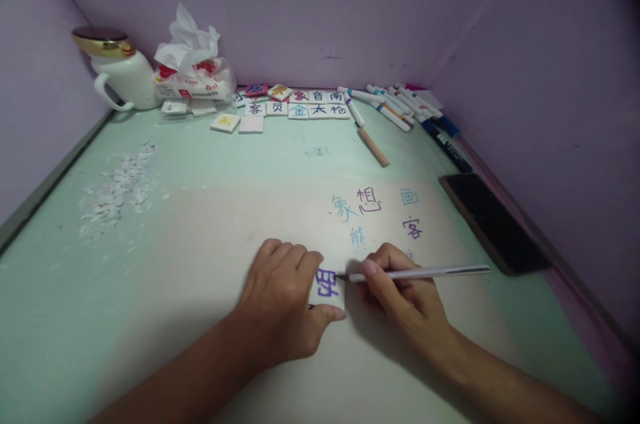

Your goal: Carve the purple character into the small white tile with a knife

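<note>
A small white tile (327, 285) with a purple character on it lies near the middle of the table. Around its left side my left hand (285, 297) is closed, with the thumb along the lower edge and the fingers at the upper left. My right hand (400, 287) grips a slim silver carving knife (425, 272) like a pen. The knife's dark tip touches the tile at the right part of the purple character. Blue and purple characters are written on the pale sheet (225, 231) beyond my hands.
White shavings (123, 187) lie at the left. Along the back stand a white mug (127, 81) and a tissue pack (195, 81), beside rows of lettered tiles (299, 111), markers (393, 116) and a wooden-coloured stick (373, 147). A dark phone (493, 221) rests at the right.
</note>
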